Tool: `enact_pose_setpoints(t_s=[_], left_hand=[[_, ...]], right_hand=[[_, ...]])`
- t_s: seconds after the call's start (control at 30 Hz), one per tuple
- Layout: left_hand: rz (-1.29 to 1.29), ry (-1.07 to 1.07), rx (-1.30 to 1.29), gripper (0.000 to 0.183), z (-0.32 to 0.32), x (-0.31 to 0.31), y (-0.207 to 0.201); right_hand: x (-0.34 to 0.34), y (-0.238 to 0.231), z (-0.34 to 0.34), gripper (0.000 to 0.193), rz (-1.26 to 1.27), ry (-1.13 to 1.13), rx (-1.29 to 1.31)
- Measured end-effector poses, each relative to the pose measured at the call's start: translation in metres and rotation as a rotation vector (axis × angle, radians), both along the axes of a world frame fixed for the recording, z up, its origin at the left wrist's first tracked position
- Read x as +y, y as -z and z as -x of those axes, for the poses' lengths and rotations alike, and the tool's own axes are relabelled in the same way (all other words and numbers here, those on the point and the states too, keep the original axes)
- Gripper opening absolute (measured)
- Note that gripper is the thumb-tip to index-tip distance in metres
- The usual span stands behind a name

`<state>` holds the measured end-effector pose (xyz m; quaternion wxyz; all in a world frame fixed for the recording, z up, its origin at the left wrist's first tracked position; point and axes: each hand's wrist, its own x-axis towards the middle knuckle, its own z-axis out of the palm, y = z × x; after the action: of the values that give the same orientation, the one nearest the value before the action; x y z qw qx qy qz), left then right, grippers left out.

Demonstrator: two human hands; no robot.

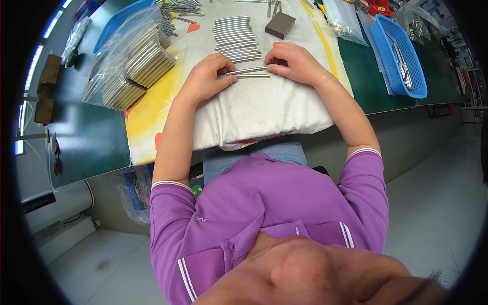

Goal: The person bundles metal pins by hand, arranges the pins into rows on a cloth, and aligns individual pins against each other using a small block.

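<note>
A thin silvery metal rod (247, 70) spans the gap between my hands, slightly tilted. My left hand (207, 77) pinches its left end between thumb and fingers. At the other end, the curled fingers of my right hand (294, 62) close on the rod's tip. Just below it, a second metal rod (253, 77) lies on the white cloth (269, 109), its left end close to my left fingertips. Beyond my hands, several similar rods (235, 35) lie side by side in a column.
A dark grey block (280, 25) sits beyond my right hand. To the left, a clear plastic bag (101, 66) holds many rods; loose metal pieces (175, 12) lie behind it. A blue basket (422, 81) with metal tools stands on the green table (371, 96) at right.
</note>
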<state>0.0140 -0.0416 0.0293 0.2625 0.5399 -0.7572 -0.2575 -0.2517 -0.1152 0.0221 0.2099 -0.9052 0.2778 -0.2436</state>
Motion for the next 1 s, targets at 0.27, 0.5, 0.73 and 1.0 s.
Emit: enact_pose_setpoints(t_s=[0.27,0.5,0.73,1.0], left_hand=[[-0.042,0.046,0.037,0.018,0.001,0.002,0.000],[-0.073,0.075,0.020,0.019,0.003,0.005,-0.004],[-0.189,-0.019,0.189,0.013,0.004,0.002,0.003],[-0.164,-0.053,0.306,0.010,0.001,-0.007,0.021]], right_hand=[[0.003,0.000,0.001,0.012,-0.089,-0.115,0.010],[0.003,-0.003,0.001,0.012,-0.084,-0.215,0.024],[0.004,-0.002,0.001,0.012,-0.128,-0.218,0.027],[-0.004,-0.011,0.005,0.013,-0.035,-0.036,-0.112]])
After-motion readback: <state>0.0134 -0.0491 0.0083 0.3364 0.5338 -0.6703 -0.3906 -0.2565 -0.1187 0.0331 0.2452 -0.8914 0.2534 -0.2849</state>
